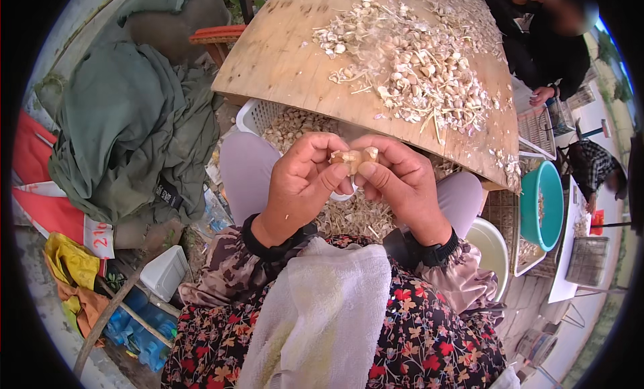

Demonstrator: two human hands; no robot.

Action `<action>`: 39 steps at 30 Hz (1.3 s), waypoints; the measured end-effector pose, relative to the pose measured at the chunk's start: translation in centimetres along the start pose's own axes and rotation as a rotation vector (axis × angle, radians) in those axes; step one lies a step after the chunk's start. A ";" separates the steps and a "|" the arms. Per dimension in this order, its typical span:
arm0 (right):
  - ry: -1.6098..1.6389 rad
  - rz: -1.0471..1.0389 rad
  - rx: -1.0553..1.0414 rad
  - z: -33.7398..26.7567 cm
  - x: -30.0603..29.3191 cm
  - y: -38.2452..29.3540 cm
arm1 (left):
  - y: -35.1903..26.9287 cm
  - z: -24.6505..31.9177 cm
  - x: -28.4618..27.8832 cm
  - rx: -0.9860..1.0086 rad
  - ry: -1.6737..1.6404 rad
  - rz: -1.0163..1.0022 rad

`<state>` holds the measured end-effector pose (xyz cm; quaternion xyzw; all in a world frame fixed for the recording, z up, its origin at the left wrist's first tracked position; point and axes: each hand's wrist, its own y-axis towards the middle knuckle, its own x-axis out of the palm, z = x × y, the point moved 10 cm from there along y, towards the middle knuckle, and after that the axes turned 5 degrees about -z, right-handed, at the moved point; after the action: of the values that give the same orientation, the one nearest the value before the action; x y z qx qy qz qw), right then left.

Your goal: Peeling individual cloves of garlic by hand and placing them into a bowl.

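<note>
Both hands meet above my lap, with garlic cloves (353, 160) pinched between their thumbs and fingers. My left hand (308, 180) grips the garlic from the left side, my right hand (402, 177) from the right. Just beyond them, a heap of loose garlic cloves and dry skins (427, 77) lies on a wooden board (282, 52). A white plastic basket (250, 116) holding garlic cloves stands partly under the board's near edge. Garlic skins and stalks (359, 215) are piled below my hands. A white towel (322, 308) lies over my floral apron (432, 333).
At right stand a teal basin (555, 205), a pale bucket (495, 243) and wire crates (503, 208). Two people (558, 52) (596, 167) are farther right. Green cloth (121, 122), a white container (165, 273), a stick (108, 318) and blue plastic bottles (151, 333) lie left.
</note>
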<state>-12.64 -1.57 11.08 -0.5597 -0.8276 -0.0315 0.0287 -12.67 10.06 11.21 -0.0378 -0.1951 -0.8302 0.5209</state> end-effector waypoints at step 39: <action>-0.612 0.714 -0.057 7.7 -24.0 3.3 | 12.8 -6.8 6.1 -0.305 -0.509 -0.186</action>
<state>-0.77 -21.88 1.49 -0.7936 -0.5524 0.1241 -0.2227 -3.16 -2.45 10.19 -0.3039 -0.1951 -0.8579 0.3654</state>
